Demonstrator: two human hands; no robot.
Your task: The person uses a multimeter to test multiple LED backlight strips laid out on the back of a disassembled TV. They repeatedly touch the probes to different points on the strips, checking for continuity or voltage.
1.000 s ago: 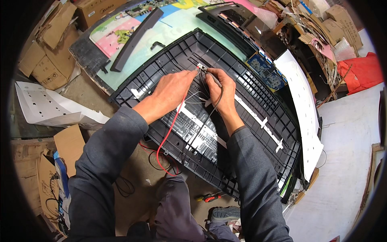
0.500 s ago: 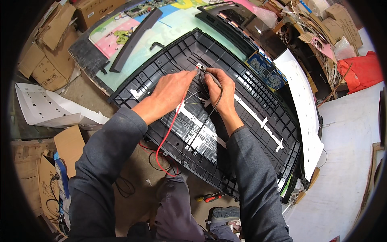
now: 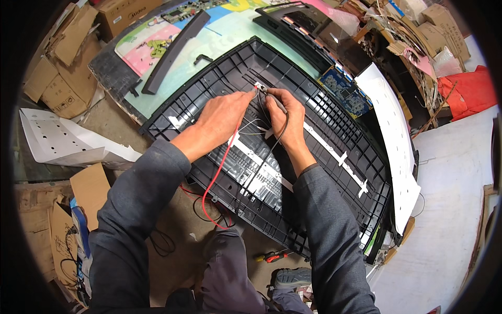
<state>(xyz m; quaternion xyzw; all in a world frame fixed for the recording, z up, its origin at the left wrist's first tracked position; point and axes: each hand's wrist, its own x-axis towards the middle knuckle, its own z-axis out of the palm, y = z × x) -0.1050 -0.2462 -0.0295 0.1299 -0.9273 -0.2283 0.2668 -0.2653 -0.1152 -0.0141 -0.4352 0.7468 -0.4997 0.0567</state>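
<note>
A large black ribbed plastic housing (image 3: 219, 184), like a television back shell, lies in front of me with white strips (image 3: 330, 150) fixed inside it. My left hand (image 3: 218, 118) is closed in a pinch on a red test probe, mostly hidden by the fingers; its red lead (image 3: 216, 180) hangs down past the housing's near edge. Between the fingers of my right hand (image 3: 291, 115) is a black test probe (image 3: 277, 103), its black lead running down across the housing. Both probe tips meet at a small white connector (image 3: 259, 85) near the far end; exact contact is too small to tell.
The housing rests partly on a colourful table (image 3: 141, 52) holding a black bar (image 3: 178, 49). At the right stand a blue circuit board (image 3: 345, 91) and a bent white sheet (image 3: 387, 141). Cardboard boxes (image 3: 65, 94) crowd the left. Red-handled tools (image 3: 274, 257) lie below the housing.
</note>
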